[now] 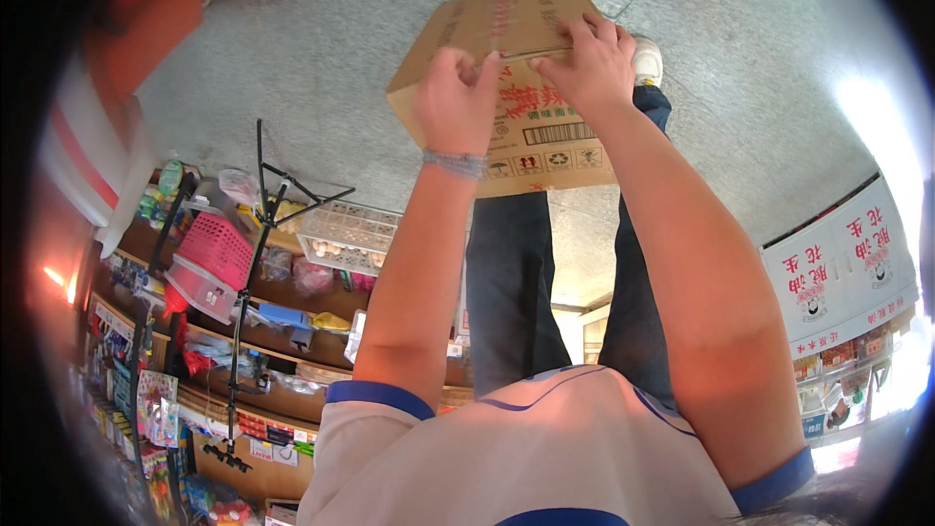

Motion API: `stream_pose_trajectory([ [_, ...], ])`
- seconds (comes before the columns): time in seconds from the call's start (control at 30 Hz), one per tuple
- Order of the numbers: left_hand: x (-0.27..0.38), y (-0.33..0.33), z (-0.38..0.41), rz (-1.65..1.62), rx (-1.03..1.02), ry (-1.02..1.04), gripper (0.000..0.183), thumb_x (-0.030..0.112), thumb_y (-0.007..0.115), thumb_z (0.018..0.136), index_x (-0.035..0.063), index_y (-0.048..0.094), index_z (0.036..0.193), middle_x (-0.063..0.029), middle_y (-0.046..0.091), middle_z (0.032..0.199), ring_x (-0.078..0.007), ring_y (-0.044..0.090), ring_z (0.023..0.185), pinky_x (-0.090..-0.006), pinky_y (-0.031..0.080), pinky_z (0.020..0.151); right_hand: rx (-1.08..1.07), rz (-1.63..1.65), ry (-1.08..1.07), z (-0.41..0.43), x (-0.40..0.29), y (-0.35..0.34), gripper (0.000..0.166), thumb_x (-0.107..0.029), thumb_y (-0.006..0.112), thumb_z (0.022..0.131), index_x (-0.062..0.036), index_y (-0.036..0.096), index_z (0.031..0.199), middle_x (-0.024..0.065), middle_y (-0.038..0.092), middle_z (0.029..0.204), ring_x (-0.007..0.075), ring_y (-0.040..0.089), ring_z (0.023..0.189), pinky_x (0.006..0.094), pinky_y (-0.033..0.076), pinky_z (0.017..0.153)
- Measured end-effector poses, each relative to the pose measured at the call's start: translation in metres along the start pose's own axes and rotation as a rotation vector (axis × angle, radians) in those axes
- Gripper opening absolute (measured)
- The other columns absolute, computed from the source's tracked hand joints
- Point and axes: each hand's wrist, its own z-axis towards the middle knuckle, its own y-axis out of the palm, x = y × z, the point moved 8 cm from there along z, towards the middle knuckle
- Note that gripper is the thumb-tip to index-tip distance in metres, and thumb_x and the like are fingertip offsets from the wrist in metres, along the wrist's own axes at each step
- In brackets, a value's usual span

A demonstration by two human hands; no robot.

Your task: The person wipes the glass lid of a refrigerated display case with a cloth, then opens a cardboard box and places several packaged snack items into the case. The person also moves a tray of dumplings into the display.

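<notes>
Before me a closed brown cardboard box (pixel 467 29), printed in red and green, sits tilted in view above the grey floor. My left hand (pixel 456 98), with a beaded bracelet at its wrist, is at the near top edge of the box, thumb and fingers curled close together; it is slightly blurred. To its right, my right hand (pixel 595 66) rests over the same edge, thumb on the near side and fingers spread on the top face. Between the two thumbs runs a narrow gap or flap edge. Whether either hand grips the cardboard is not clear.
A black tripod stand (pixel 266 219) rises at the left before shelves of goods. A pink plastic basket (pixel 214 248) and a white crate (pixel 350 234) are there too. At the right hangs a printed white carton panel (pixel 840 263). My shoe (pixel 647 62) is beside the box.
</notes>
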Motion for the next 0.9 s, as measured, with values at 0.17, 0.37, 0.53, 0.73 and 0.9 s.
stream_pose_trajectory([
  [0.17, -0.001, 0.0, 0.014, 0.177, -0.137, 0.098, 0.029, 0.025, 0.073, 0.074, 0.0005, 0.063, 0.084, -0.008, 0.062, 0.065, -0.0184, 0.059, 0.06, -0.0313, 0.048, 0.059, 0.019, 0.012, -0.094, -0.001, 0.002, 0.003, 0.057, -0.036, 0.074, 0.07, -0.0156, 0.058, 0.12, 0.0071, 0.029, 0.145, 0.0308, 0.019, 0.134, 0.0462, 0.031, 0.103],
  [0.37, -0.046, 0.003, -0.009, -0.013, -0.135, -0.183, 0.031, 0.027, 0.072, 0.076, -0.0028, 0.063, 0.074, -0.0119, 0.064, 0.066, -0.0194, 0.061, 0.061, -0.0314, 0.048, 0.059, 0.013, -0.026, -0.103, -0.003, 0.002, 0.003, 0.057, -0.037, 0.074, 0.071, -0.0168, 0.057, 0.122, 0.0064, 0.023, 0.148, 0.0313, 0.016, 0.136, 0.0457, 0.029, 0.105],
  [0.53, -0.023, 0.013, 0.002, 0.099, -0.159, -0.151, 0.03, 0.026, 0.068, 0.079, -0.0029, 0.063, 0.072, -0.015, 0.065, 0.068, -0.0226, 0.062, 0.064, -0.0337, 0.048, 0.06, -0.006, -0.038, -0.106, -0.001, 0.0, 0.006, 0.057, -0.037, 0.073, 0.072, -0.0175, 0.057, 0.122, 0.0077, 0.022, 0.148, 0.0327, 0.014, 0.136, 0.0457, 0.028, 0.107],
  [0.73, -0.035, 0.019, 0.005, -0.083, -0.154, -0.071, 0.024, 0.021, 0.063, 0.082, -0.0023, 0.063, 0.075, -0.0155, 0.063, 0.067, -0.0268, 0.062, 0.064, -0.036, 0.049, 0.062, -0.002, -0.058, -0.114, 0.0, 0.002, 0.005, 0.056, -0.04, 0.072, 0.073, -0.0181, 0.057, 0.122, 0.0085, 0.021, 0.148, 0.0344, 0.014, 0.136, 0.0462, 0.028, 0.106],
  [0.9, -0.03, 0.02, -0.002, -0.087, -0.097, -0.024, 0.019, 0.016, 0.063, 0.082, -0.0018, 0.062, 0.077, -0.0116, 0.063, 0.065, -0.0187, 0.061, 0.059, -0.0319, 0.048, 0.057, -0.015, -0.071, -0.119, 0.0, 0.001, 0.008, 0.055, -0.04, 0.072, 0.072, -0.0184, 0.057, 0.12, 0.0082, 0.021, 0.148, 0.0348, 0.016, 0.134, 0.047, 0.03, 0.105],
])
